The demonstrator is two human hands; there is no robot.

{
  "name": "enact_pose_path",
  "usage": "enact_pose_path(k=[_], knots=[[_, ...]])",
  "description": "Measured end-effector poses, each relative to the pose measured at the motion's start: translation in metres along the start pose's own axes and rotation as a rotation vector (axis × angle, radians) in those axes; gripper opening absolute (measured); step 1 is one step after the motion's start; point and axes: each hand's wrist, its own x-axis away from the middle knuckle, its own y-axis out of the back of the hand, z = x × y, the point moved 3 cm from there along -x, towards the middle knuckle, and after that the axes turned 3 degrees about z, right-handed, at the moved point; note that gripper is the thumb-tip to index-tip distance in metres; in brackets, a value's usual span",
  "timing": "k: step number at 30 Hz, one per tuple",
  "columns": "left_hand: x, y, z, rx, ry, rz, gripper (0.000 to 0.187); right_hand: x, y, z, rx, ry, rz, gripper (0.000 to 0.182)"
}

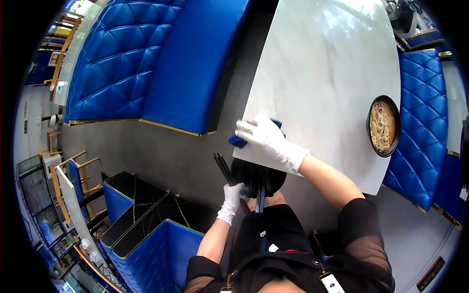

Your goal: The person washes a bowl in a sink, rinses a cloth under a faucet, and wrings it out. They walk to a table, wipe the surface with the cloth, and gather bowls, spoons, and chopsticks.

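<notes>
My right hand (266, 139), in a white glove, lies over a blue cloth (238, 141) at the near left corner of the white marble table (317, 97). Its fingers reach forward, with cloth showing on both sides of them. Below the table edge, my left hand (233, 195), also gloved in white, is closed at the side of a black bowl (273, 179). Several black chopsticks (223, 166) stick out past that hand. More long dark utensils (261, 195) lie across the bowl. My left fingertips are partly hidden.
A black bowl of noodles in broth (382, 126) stands near the table's right edge. Blue quilted benches flank the table, one on the left (190, 58) and one on the right (422, 122). A blue booth with a black marble top (141, 215) stands at lower left.
</notes>
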Motion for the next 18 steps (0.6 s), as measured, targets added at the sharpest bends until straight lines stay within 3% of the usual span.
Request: enact_pose_path(k=[2, 3, 5, 7, 8, 9, 10, 11, 13, 15, 16, 17, 18], knots=[[-0.001, 0.002, 0.004, 0.035, 0.003, 0.023, 0.006, -0.022, 0.013, -0.031, 0.073, -0.109, -0.058, 0.027], [0.000, 0.002, 0.005, 0.036, 0.005, 0.023, 0.006, -0.031, 0.016, -0.039, 0.139, -0.232, 0.038, 0.028], [-0.001, 0.002, 0.003, 0.017, -0.006, 0.010, 0.006, -0.024, 0.025, -0.024, -0.004, -0.113, -0.083, 0.030], [0.001, 0.001, 0.001, 0.019, -0.009, 0.018, 0.006, -0.004, 0.035, 0.019, -0.287, -0.029, 0.088, 0.029], [0.007, -0.002, -0.005, 0.032, -0.025, -0.001, 0.008, 0.024, 0.021, 0.030, -0.193, 0.081, 0.152, 0.020], [0.011, -0.005, -0.009, 0.042, -0.043, -0.020, 0.015, 0.041, 0.025, 0.041, -0.315, 0.017, 0.256, 0.020], [0.014, -0.006, -0.011, 0.045, -0.041, -0.015, 0.015, 0.044, 0.035, 0.034, -0.482, -0.039, 0.200, 0.025], [0.015, -0.006, -0.012, 0.048, -0.048, -0.042, 0.014, 0.047, 0.047, 0.024, -0.645, -0.106, 0.139, 0.031], [0.013, -0.005, -0.015, 0.040, -0.051, -0.029, 0.014, 0.039, 0.081, -0.037, -0.653, -0.287, -0.056, 0.043], [0.012, -0.005, -0.014, 0.004, -0.039, -0.034, 0.014, 0.015, 0.137, -0.090, -0.930, -0.917, 0.014, 0.048], [0.008, -0.002, -0.009, -0.008, -0.031, -0.023, 0.014, 0.018, 0.142, -0.139, -0.769, -0.636, -0.118, 0.049], [0.001, 0.003, -0.002, -0.028, -0.032, 0.023, 0.009, 0.040, 0.126, -0.220, -0.204, -0.492, -0.163, 0.039], [-0.001, 0.007, 0.004, -0.050, -0.031, 0.065, 0.005, 0.051, 0.113, -0.236, 0.035, -0.522, -0.156, 0.035]])
